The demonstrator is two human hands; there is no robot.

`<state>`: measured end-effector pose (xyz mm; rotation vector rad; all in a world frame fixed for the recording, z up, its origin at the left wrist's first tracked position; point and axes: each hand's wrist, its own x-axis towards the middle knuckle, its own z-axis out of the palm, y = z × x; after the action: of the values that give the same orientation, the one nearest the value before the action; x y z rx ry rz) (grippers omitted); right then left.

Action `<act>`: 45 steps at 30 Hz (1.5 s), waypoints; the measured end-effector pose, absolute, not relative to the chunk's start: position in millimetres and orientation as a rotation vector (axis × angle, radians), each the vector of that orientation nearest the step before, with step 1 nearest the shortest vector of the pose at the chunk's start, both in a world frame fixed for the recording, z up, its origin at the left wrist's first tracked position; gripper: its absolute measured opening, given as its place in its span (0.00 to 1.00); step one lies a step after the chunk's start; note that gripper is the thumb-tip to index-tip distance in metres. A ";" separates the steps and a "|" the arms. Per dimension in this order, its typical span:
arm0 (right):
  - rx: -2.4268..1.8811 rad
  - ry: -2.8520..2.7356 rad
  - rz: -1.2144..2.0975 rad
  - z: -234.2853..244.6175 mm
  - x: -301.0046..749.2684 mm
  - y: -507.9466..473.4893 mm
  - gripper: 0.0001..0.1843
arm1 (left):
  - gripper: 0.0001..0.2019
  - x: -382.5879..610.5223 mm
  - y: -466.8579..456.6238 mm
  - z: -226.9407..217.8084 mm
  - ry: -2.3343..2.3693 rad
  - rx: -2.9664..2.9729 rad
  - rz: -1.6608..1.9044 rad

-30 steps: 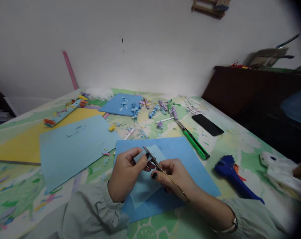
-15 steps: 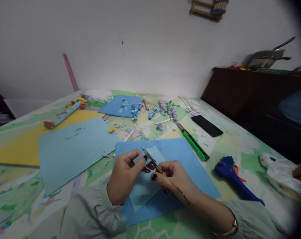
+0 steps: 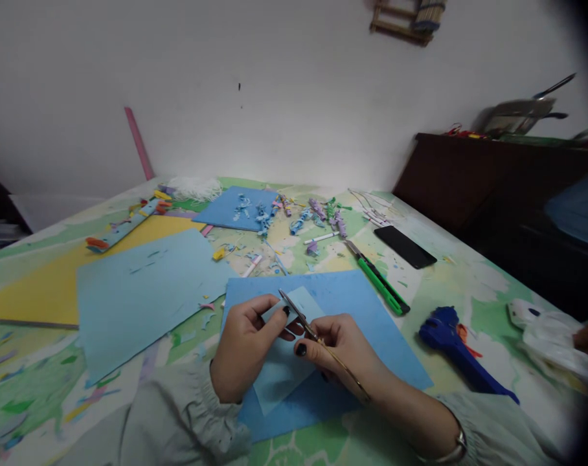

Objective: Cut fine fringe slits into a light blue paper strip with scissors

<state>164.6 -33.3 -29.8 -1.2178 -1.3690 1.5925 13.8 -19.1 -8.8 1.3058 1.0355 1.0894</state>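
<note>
My left hand [image 3: 245, 343] pinches a light blue paper piece [image 3: 282, 372] near its top edge, thumb and fingers closed on it. My right hand [image 3: 340, 346] is closed round the handles of thin gold scissors [image 3: 301, 317], whose blades point up and left across the paper's upper edge. Both hands hover over a larger mid-blue sheet [image 3: 366, 310] lying on the patterned green table [image 3: 444, 285].
A big pale blue sheet [image 3: 143, 285] over a yellow sheet [image 3: 36, 285] lies left. A green utility knife [image 3: 379, 278], black phone [image 3: 405, 246], blue glue gun [image 3: 462, 353] and white plastic bag [image 3: 551, 333] lie right. Paper curls and scraps [image 3: 298, 217] litter the far side.
The hands, paper and scissors have barely moved; only the view has shifted slightly.
</note>
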 end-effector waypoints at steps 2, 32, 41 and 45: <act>-1.216 -1.361 1.595 -29.5 164.8 -33.5 0.26 | 0.07 13.4 -19.3 -8.4 1.037 1.312 1.090; -1.145 -1.474 1.584 -26.1 166.9 -35.4 0.28 | 0.07 14.1 -20.9 -6.1 1.129 1.279 1.152; -1.137 -1.454 1.596 -27.1 167.5 -34.5 0.27 | 0.07 14.5 -20.5 -6.7 1.154 1.295 1.158; -1.154 -1.454 1.588 -25.2 166.7 -34.7 0.26 | 0.06 14.0 -21.5 -6.0 1.176 1.304 1.159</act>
<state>166.7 -34.7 -25.2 -1.1544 -1.4539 1.5879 14.0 -21.5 -6.0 1.3043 1.1759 1.1586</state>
